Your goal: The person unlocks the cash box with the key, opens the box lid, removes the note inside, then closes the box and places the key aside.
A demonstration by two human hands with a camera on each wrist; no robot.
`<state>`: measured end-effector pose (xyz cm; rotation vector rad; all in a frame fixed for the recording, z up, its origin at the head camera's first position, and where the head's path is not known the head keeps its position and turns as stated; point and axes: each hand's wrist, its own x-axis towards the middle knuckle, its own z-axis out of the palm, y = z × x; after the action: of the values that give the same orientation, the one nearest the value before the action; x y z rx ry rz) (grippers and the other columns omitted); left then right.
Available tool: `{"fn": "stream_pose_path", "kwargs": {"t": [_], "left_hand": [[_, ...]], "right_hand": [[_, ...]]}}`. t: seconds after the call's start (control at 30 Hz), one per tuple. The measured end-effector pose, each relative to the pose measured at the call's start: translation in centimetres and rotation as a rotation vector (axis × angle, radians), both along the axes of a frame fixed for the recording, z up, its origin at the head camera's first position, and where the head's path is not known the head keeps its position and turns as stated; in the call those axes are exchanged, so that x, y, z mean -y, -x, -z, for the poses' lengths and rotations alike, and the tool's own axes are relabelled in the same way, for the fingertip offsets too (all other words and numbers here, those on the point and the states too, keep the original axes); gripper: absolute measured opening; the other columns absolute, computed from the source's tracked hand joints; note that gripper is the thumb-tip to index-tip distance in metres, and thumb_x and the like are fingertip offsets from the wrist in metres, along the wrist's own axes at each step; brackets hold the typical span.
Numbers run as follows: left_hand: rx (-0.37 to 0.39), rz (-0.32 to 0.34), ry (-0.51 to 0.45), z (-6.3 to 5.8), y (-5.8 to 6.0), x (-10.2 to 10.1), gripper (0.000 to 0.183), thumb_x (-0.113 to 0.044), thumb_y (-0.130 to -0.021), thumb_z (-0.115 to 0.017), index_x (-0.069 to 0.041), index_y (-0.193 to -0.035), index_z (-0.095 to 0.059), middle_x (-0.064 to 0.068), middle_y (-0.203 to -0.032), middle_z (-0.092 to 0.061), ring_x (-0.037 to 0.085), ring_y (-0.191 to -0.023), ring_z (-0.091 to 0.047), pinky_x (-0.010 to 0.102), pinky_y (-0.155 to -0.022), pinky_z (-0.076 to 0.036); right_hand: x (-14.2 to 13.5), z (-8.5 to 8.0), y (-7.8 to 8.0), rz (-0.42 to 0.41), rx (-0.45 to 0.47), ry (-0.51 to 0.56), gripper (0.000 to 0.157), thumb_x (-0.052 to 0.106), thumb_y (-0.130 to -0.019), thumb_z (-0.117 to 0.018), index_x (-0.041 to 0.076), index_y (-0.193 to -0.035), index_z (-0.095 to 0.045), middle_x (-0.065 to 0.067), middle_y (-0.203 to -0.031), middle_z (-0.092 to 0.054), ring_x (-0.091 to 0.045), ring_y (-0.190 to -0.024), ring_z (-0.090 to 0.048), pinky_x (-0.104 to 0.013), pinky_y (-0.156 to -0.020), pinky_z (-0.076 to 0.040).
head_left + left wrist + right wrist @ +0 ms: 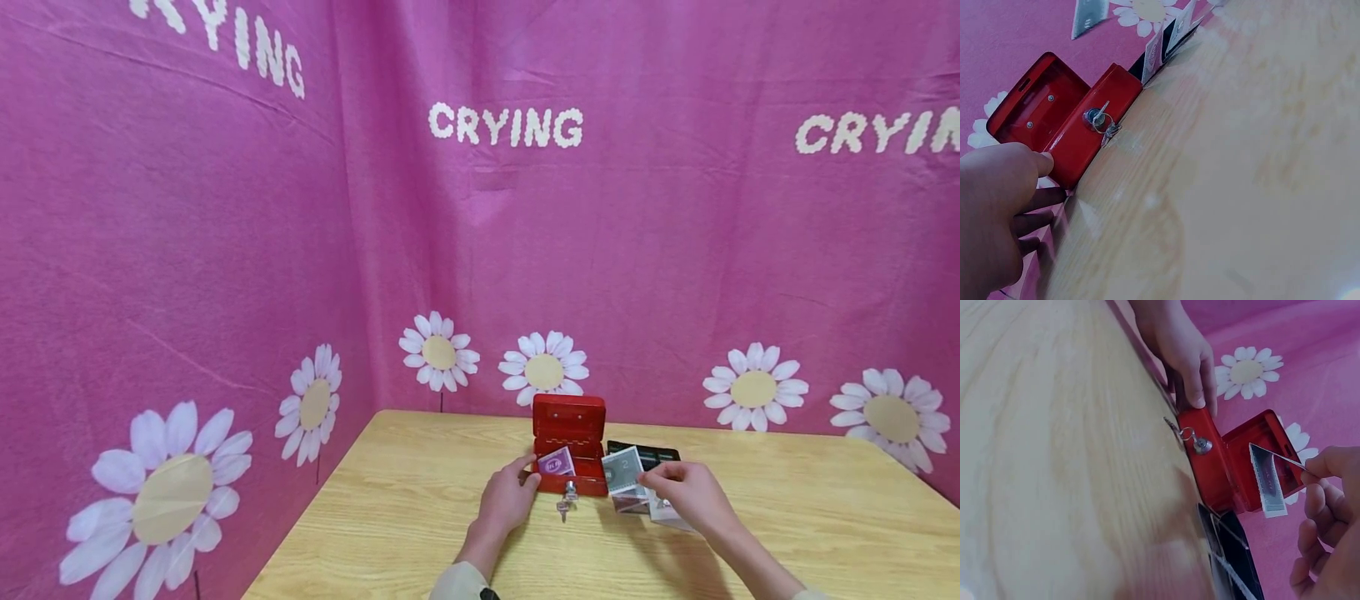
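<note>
A small red cash box (568, 484) stands on the table with its lid (1038, 112) raised. My left hand (507, 498) grips its left front corner, the thumb on the rim and the fingers along the side. A purple play banknote (557, 463) leans inside the box. Between thumb and forefinger, my right hand (693, 493) pinches a grey-green play banknote (622, 470) marked 2, held up just right of the box. In the right wrist view this banknote (1269, 484) looks bent. From the front lock (1092, 117) hangs a ring with keys (563, 510).
Right of the box sits a black tray (660, 454), partly behind my right hand. More banknotes (1154, 56) stand at its front. A wooden table (405, 500) carries everything. Pink cloth (637, 250) with daisies and lettering hangs behind and at the left.
</note>
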<state>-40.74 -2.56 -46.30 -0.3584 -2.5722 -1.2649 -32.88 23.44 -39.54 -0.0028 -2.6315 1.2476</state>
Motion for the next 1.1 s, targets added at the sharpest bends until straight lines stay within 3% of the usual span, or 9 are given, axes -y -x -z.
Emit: {"fn": "stream_pose_path", "kwargs": {"t": [0.37, 0.6, 1.1], "left_hand": [[0.016, -0.006, -0.01, -0.2, -0.1, 0.1, 0.039, -0.021, -0.098, -0.06, -0.011, -0.136, -0.061, 0.01, -0.115, -0.072, 0.025, -0.103, -0.066, 0.051, -0.093, -0.053], [0.02, -0.017, -0.011, -0.2, 0.0, 0.2, 0.039, -0.021, -0.098, -0.061, -0.012, -0.137, -0.061, 0.009, -0.115, -0.072, 0.025, -0.104, -0.066, 0.052, -0.094, -0.053], [-0.015, 0.003, -0.005, 0.0, 0.0, 0.1, 0.039, -0.018, -0.097, -0.062, -0.009, -0.135, -0.062, 0.009, -0.106, -0.074, 0.023, -0.095, -0.067, 0.047, -0.086, -0.054]], "right_hand": [[-0.5, 0.8, -1.1, -0.015, 0.059, -0.001, 0.025, 0.029, -0.088, -0.072, 0.005, -0.084, -0.073, 0.004, -0.072, -0.055, -0.008, -0.064, -0.039, -0.025, -0.055, -0.033], [-0.7, 1.5, -1.3, -0.055, 0.043, -0.012, 0.021, 0.024, -0.086, -0.073, 0.004, -0.084, -0.073, 0.002, -0.073, -0.062, -0.007, -0.062, -0.041, -0.024, -0.054, -0.034], [-1.3, 3.3, -1.3, -0.05, 0.037, -0.085, 0.017, 0.021, -0.082, -0.075, 0.007, -0.074, -0.069, 0.007, -0.059, -0.041, -0.004, -0.055, -0.035, -0.022, -0.05, -0.03]]}}
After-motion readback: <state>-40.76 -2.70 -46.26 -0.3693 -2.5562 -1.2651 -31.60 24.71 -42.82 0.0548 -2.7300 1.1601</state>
